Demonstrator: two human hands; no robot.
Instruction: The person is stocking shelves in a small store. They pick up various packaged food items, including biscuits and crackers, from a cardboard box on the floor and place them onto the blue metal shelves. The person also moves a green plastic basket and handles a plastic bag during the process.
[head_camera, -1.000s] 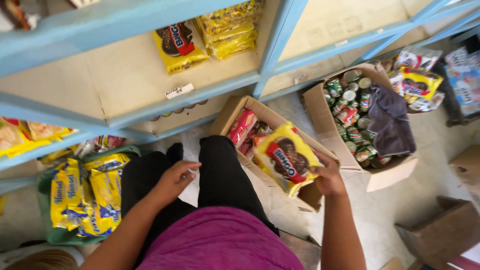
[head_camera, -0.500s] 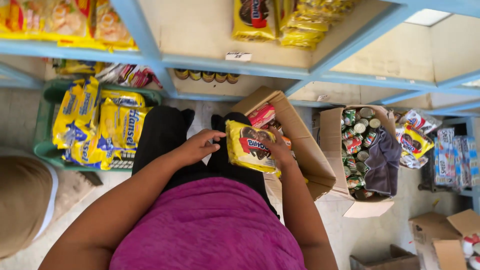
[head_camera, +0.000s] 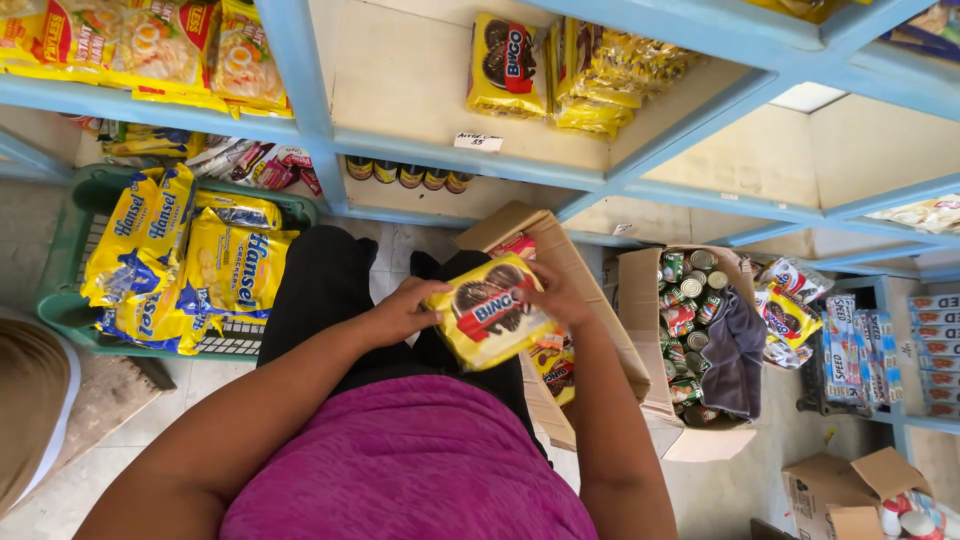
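A yellow pack of chocolate sandwich biscuits (head_camera: 490, 315) is held in front of me over my lap. My left hand (head_camera: 405, 312) grips its left edge and my right hand (head_camera: 555, 290) grips its right edge. Right behind the pack stands an open cardboard box (head_camera: 590, 300) with more snack packs inside. On the blue shelf (head_camera: 450, 160) above stand more packs of the same yellow biscuits (head_camera: 510, 65).
A green basket (head_camera: 70, 310) of yellow cracker packs sits at left. A second cardboard box (head_camera: 640, 300) holds tins and a grey cloth (head_camera: 735, 350). More packets and small boxes lie at right. Dark jars (head_camera: 405, 175) line the lower shelf.
My right hand lifted the yellow pack out of the box toward my lap, and my left hand came up from my knee to grip it. The view tilted up toward the shelves.
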